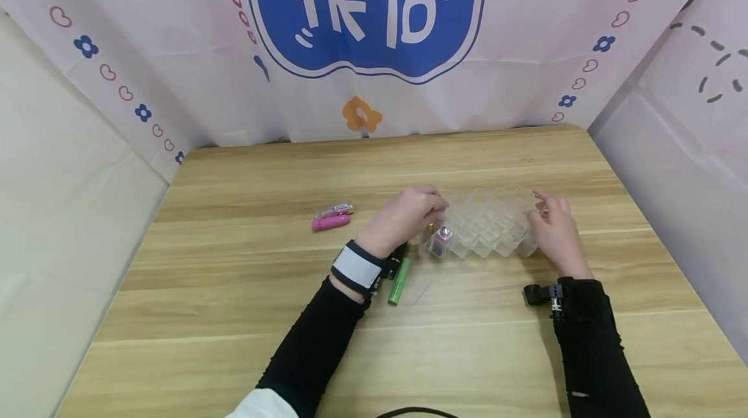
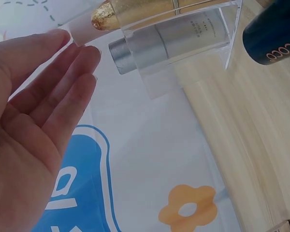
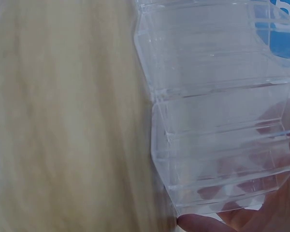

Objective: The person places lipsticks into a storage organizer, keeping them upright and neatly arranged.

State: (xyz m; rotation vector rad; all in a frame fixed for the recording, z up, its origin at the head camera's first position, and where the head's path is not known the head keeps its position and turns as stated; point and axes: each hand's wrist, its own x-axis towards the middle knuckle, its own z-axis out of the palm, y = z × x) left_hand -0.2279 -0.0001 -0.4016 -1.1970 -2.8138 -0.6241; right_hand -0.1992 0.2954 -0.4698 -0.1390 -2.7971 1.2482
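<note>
A clear plastic lipstick organizer (image 1: 482,223) with diamond-shaped slots lies on the table. At its left end, my left hand (image 1: 409,213) pinches the pale end of a gold-flecked cosmetic tube (image 2: 104,17) between thumb and index finger. The tube's body lies within the organizer. Beside it, a silver tube (image 2: 145,48) sits in a slot with one end sticking out. My right hand (image 1: 558,233) holds the organizer's right end; in the right wrist view its thumb (image 3: 200,223) touches the near edge and other fingers show through the plastic.
A green tube (image 1: 400,282) lies near the left wrist. A dark lettered tube (image 2: 273,34) is close to the organizer's left end. Farther left lie a bright pink tube (image 1: 330,222) and a slimmer clear-and-silver one (image 1: 336,210). A black cable (image 1: 416,411) curves along the bottom edge.
</note>
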